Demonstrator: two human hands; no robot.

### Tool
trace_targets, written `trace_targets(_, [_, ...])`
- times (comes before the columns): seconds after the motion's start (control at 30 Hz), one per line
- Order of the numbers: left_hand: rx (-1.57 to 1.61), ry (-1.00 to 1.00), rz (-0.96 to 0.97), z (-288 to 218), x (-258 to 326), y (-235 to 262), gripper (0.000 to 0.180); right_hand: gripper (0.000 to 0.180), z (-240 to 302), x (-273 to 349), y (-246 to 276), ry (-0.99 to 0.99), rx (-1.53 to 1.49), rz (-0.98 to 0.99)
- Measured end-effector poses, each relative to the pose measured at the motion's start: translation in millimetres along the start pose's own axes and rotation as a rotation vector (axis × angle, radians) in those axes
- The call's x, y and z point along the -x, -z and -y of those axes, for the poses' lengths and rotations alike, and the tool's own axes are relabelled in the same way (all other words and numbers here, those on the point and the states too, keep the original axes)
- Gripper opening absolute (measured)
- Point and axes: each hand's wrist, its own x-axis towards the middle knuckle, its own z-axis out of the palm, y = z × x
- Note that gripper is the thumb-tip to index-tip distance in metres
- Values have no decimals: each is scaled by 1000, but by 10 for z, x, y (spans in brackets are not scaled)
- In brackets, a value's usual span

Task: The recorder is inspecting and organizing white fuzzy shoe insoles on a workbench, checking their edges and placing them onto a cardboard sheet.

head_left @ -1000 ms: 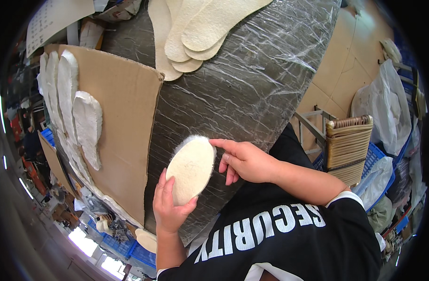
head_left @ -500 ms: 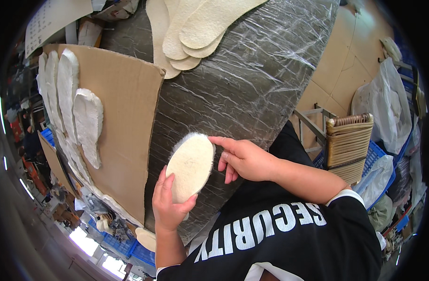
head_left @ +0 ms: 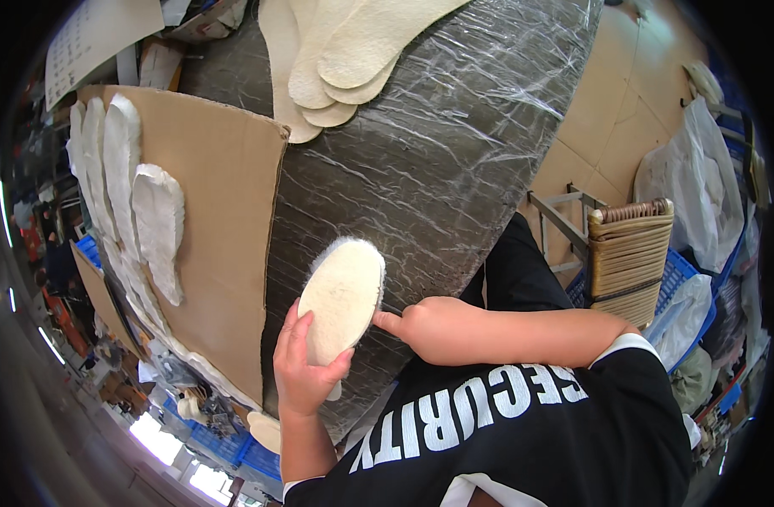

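Note:
An oval-fronted insole [head_left: 343, 296], cream and smooth on the side facing me with a white fleecy fringe, stands tilted above the table. My left hand [head_left: 306, 363] grips its lower part, fingers on the left edge and thumb across the lower right. My right hand [head_left: 429, 329] has one finger stretched out, its tip against the insole's right edge; the other fingers are curled beneath and mostly hidden. Farther off, several flat cream insoles [head_left: 378, 42] lie overlapping on the table. White fleecy insoles [head_left: 158, 220] rest in a row on a cardboard sheet [head_left: 222, 211] at left.
Crinkled clear film covers the dark tabletop [head_left: 404, 177]. Another cream piece [head_left: 265, 431] lies by the cardboard's near corner. To the right, a woven-seat chair [head_left: 630, 253] stands beside a blue crate [head_left: 678, 283] with plastic bags [head_left: 691, 186]. Papers [head_left: 103, 42] sit at the far left.
My right hand has slid down the insole's right edge, from near its top to about mid-height, and its other fingers have tucked under. The left hand keeps its hold.

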Motion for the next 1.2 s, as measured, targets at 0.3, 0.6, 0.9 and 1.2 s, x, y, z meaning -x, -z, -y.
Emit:
trace_targets(0.3, [-35, -33, -7, -5, -23, -12, 75, 56, 116, -69, 17, -60, 141, 107])
trace_targets(0.6, [-73, -40, -15, -20, -27, -9, 76, 53, 165, -112, 22, -73, 199, 172])
trace_targets(0.9, [-176, -94, -8, -19, -93, -26, 76, 56, 125, -87, -40, -76, 221, 139])
trace_targets(1.2, [-110, -73, 39, 11, -138, 7, 75, 53, 107, -70, -77, -43, 216, 84])
